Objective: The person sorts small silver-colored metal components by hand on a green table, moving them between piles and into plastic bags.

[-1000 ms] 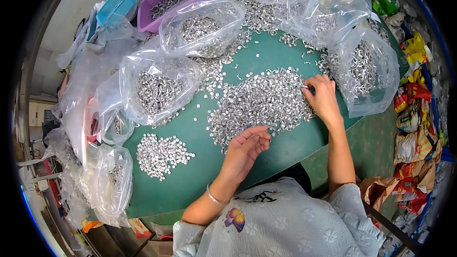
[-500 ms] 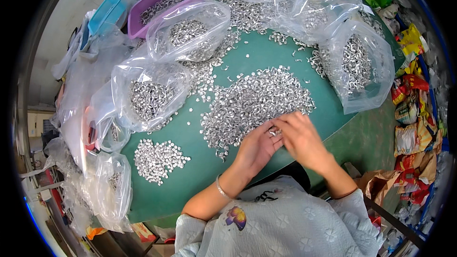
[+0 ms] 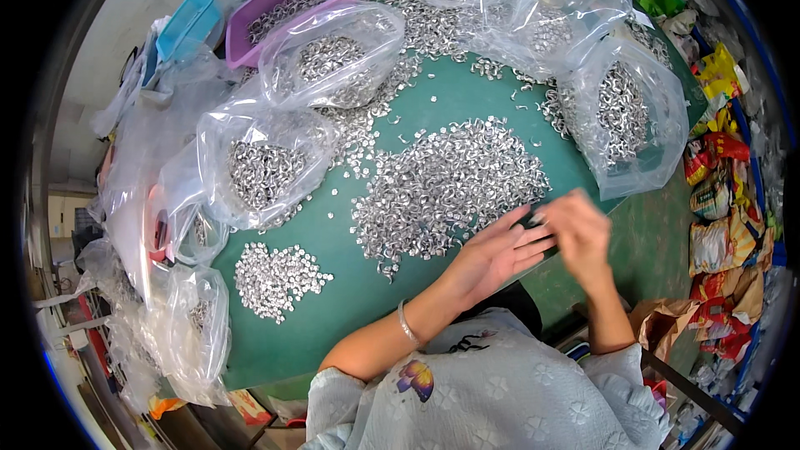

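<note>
- A person sorts small silvery metal pieces at a green table (image 3: 467,108), seen from above.
- The left hand (image 3: 492,254) lies flat and open, palm down, fingers spread, at the near edge of the large loose heap of metal pieces (image 3: 450,183); its fingertips touch the pile's lower right fringe.
- A thin bracelet (image 3: 407,323) circles the left wrist.
- The right hand (image 3: 579,229) is blurred, just beside the left fingertips at the table's near right edge; whether its fingers pinch a piece cannot be told.
- A smaller heap of pieces (image 3: 279,277) sits apart to the left of the big pile, near the table's front edge.
- Clear plastic bags part-filled with the same pieces ring the work area: one at left (image 3: 262,167), one behind it (image 3: 333,54), one at right (image 3: 625,117).
- A purple tray (image 3: 287,2) holding more pieces stands at the far left, with a blue container (image 3: 187,23) beside it.
- More pieces are scattered across the far part of the table among the bags.
- Colourful wrappers (image 3: 717,192) are heaped off the table to the right.
</note>
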Motion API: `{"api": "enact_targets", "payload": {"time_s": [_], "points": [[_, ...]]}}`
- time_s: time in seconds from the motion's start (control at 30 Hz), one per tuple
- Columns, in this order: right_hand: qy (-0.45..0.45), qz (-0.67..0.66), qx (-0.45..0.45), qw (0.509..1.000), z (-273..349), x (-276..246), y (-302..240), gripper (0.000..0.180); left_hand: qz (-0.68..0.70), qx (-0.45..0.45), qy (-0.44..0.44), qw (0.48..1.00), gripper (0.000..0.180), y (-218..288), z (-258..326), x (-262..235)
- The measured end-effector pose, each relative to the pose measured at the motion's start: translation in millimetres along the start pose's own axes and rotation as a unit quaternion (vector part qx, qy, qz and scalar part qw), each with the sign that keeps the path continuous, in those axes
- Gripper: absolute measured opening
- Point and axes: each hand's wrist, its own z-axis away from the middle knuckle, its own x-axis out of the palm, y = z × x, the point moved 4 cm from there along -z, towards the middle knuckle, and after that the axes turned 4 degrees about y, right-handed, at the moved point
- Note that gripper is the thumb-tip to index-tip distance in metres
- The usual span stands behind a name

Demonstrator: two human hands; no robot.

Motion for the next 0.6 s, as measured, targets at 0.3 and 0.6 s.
{"api": "enact_targets", "payload": {"time_s": [0.3, 0.6], "points": [[0.175, 0.406, -0.074, 0.894, -67.4, -63.6, 53.5, 0.013, -0.606, 0.317, 0.210, 0.699, 0.030, 41.7, 76.5, -29.0], [-0.294, 0.072, -0.139, 0.943, 4.5, 118.0, -41.6, 0.060, -0.820, 0.287, 0.330, 0.369, 0.065, 50.3, 132.3, -76.3]]}}
